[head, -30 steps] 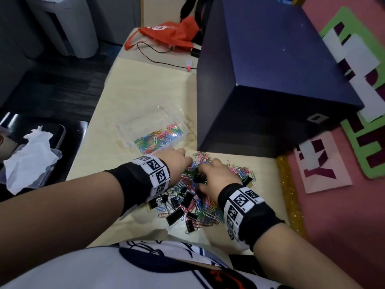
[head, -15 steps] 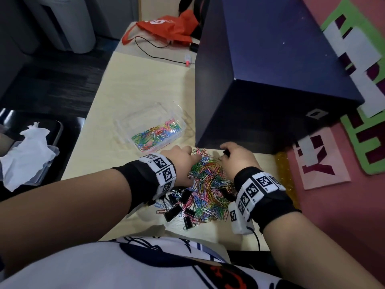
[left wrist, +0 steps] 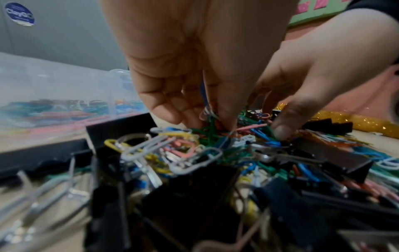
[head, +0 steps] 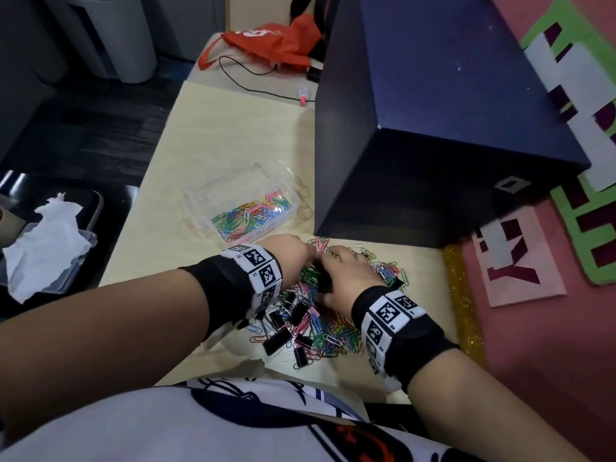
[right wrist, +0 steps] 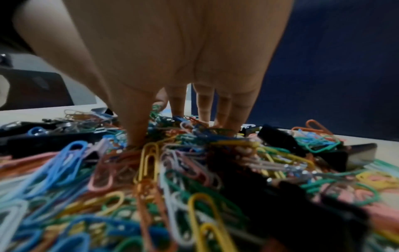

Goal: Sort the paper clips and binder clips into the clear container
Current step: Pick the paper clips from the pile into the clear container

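Observation:
A heap of coloured paper clips [head: 328, 331] mixed with black binder clips [head: 277, 341] lies on the pale table just in front of me. The clear container [head: 245, 203] stands behind it to the left, holding only coloured paper clips. My left hand [head: 311, 258] digs into the far end of the heap; in the left wrist view its fingertips [left wrist: 226, 125] pinch a tangle of paper clips [left wrist: 210, 121]. My right hand [head: 328, 261] meets it there, thumb and fingers [right wrist: 204, 109] sunk into the paper clips [right wrist: 149, 162] and closing on a clump. Binder clips [right wrist: 278, 135] lie beside it.
A large dark blue box [head: 433, 128] stands right behind the heap and to the right. A black cable [head: 253, 85] and a red bag [head: 273, 38] lie at the table's far end. A gold glitter strip [head: 463, 311] edges the table on the right.
My right hand has come back left from the box side of the heap and now meets the left hand. The left hand stayed at the heap's far left.

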